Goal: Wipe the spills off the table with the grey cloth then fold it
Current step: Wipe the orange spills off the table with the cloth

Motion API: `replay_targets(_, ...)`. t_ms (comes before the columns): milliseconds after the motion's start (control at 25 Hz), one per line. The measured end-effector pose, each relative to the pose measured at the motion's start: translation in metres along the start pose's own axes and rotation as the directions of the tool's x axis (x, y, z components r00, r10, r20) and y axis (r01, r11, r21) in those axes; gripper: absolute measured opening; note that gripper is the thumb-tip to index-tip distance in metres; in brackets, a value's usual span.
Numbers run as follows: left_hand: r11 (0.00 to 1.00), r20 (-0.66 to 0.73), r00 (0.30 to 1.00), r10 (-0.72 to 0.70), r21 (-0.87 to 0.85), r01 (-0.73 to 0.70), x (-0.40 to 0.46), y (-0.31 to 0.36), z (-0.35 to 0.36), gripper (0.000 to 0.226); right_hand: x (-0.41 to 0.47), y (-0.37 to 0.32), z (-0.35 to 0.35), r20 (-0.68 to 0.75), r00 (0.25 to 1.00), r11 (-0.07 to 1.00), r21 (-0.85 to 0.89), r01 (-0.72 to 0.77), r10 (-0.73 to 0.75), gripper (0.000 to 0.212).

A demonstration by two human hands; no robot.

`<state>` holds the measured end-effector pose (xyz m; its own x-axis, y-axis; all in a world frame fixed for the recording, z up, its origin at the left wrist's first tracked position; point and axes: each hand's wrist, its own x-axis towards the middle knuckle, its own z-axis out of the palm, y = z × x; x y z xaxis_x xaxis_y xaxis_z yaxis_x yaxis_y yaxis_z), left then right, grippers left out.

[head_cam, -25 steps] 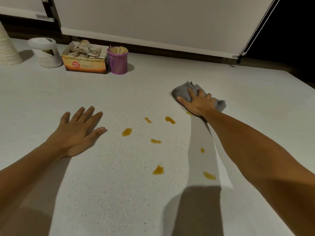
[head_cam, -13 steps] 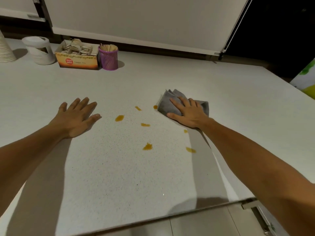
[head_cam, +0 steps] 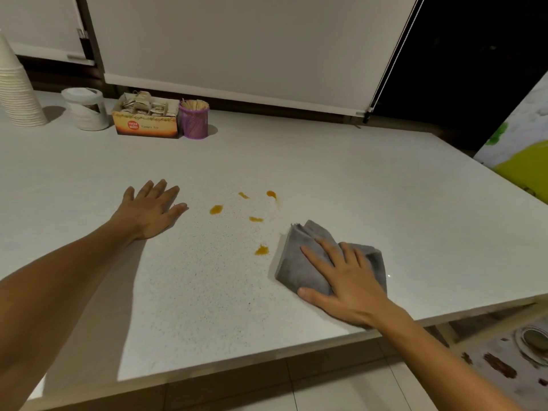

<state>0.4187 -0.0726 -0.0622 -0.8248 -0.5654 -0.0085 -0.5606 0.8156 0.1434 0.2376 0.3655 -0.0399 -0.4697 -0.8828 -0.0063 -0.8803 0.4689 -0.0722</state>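
The crumpled grey cloth (head_cam: 297, 264) lies on the white speckled table (head_cam: 385, 197), near its front edge. My right hand (head_cam: 350, 281) presses flat on the cloth with fingers spread and covers its near right part. Several orange spills dot the table left of and beyond the cloth. The closest spill (head_cam: 261, 250) sits just off the cloth's left edge, and another spill (head_cam: 216, 209) lies further left. A thin smear trails down from the far spill (head_cam: 271, 194). My left hand (head_cam: 152, 207) rests palm down, holding nothing, left of the spills.
At the back left stand a stack of paper cups (head_cam: 14, 93), a white jar (head_cam: 86, 109), a box of tea bags (head_cam: 145, 121) and a purple stick holder (head_cam: 194, 120). The table's front edge (head_cam: 267, 361) is close to the cloth. A stained lower shelf (head_cam: 516, 366) shows at the right.
My right hand has dragged the cloth from the far middle towards me and to the right, over the nearer right spots. The left hand has stayed flat in place.
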Motion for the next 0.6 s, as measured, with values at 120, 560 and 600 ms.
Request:
replay_targets(120,1.0,0.001,1.0,0.001,0.003,-0.001,-0.001,0.001,0.0,0.096,-0.015,-0.012,0.001,-0.016,1.0,1.0,-0.019,-0.024,0.023,0.082)
replay_targets(560,0.999,-0.044,0.999,0.02,0.027,-0.019,0.001,0.002,0.001,0.095,0.076,-0.024,0.0,-0.023,0.957,0.957,0.025,-0.288,0.289,0.088)
replay_targets(600,1.0,-0.047,0.999,0.019,0.023,-0.018,0.001,0.003,0.0,0.094,0.095,-0.025,-0.001,-0.022,0.951,0.951,0.032,-0.307,0.308,0.09)
